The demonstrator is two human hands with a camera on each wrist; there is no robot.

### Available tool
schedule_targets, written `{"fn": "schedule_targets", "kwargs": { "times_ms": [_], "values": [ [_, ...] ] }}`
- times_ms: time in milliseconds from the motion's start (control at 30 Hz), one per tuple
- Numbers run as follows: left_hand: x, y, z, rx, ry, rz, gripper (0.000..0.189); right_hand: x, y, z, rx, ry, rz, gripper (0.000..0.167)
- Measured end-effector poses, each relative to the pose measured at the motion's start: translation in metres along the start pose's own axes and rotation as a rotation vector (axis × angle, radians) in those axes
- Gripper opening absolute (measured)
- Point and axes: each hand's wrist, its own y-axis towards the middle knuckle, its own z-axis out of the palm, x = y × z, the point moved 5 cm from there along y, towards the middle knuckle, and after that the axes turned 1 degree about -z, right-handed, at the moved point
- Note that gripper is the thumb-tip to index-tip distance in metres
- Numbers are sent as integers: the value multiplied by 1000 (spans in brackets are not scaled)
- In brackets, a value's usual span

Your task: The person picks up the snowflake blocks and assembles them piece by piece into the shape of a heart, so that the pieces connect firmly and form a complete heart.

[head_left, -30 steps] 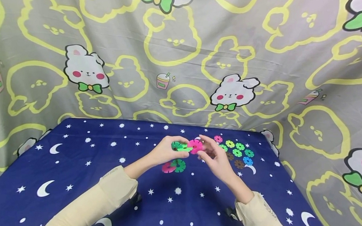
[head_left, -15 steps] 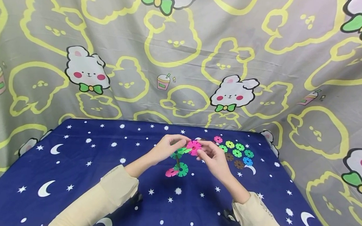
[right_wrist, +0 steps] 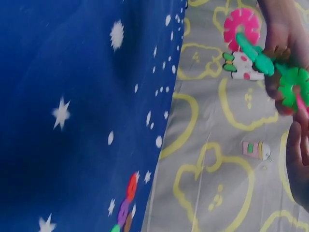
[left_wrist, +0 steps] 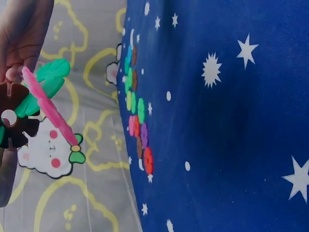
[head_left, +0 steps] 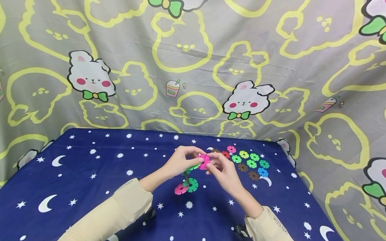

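Observation:
In the head view, my left hand (head_left: 182, 163) pinches a chain of interlocking notched plastic discs near its upper end, thumb at the joint with a pink disc (head_left: 204, 162). My right hand (head_left: 224, 171) pinches that pink disc from the right, thumb and fingers at its edge. Below my left hand hang a dark green disc (head_left: 192, 185) and a second pink disc (head_left: 180, 189). A brown disc (left_wrist: 26, 130) of the chain shows in the left wrist view. In the right wrist view a light green disc (right_wrist: 293, 87) has a pink one in its slot. My fingers partly hide the upper discs.
Loose discs in several colours, among them a blue disc (head_left: 262, 172) and a yellow disc (head_left: 243, 155), lie at the back right of the table (head_left: 107, 199), on its dark blue star-print cloth. A grey patterned curtain (head_left: 132, 111) stands behind the table.
My left thumb has moved up and over to the pink disc, and my hands have drawn closer together. The chain's lower discs have swung and hang a little lower.

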Motion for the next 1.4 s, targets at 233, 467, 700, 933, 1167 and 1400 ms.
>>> {"fn": "schedule_targets", "kwargs": {
  "times_ms": [233, 467, 700, 933, 1167, 1400],
  "values": [
    [0, 0, -9, -38, 23, 21, 18, -48, 2, -40, 62, -174, 194, 29],
    [5, -4, -18, -47, -6, -54, 19, -107, -13, -104, 225, -536, 425, 34],
    [3, -6, -20, -39, -24, -77, 17, -144, -38, -119, 509, -750, 460, 44],
    [5, -6, -21, -38, -53, -82, 18, -153, -41, -118, 511, -760, 471, 27],
    [5, -6, -21, -35, -51, -86, 18, -154, -44, -119, 440, -764, 479, 12],
    [7, -5, -21, -31, -41, -91, 18, -156, -44, -119, 416, -755, 494, 16]
  ]
}}
